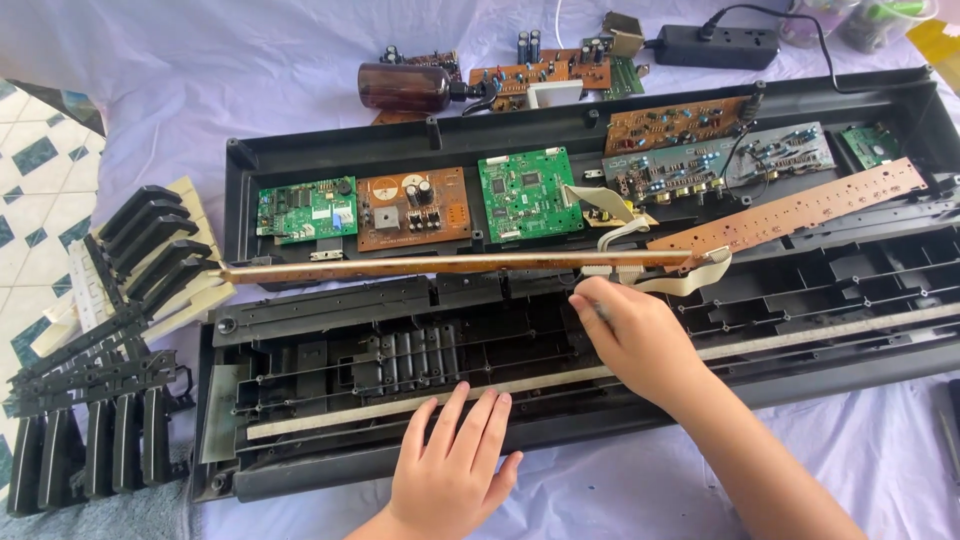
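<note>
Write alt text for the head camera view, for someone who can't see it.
Two bare hands work on an opened keyboard chassis: the left hand rests flat on its front edge, the right hand grips a thin tool by a long brown circuit strip. Removed keys lie at left.

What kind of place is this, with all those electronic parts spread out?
Probably a makeshift home repair spot, not a proper workshop: an opened keyboard case lies on a pale cloth beside tiled floor, with removed keys piled alongside and loose circuit boards nearby.
</note>
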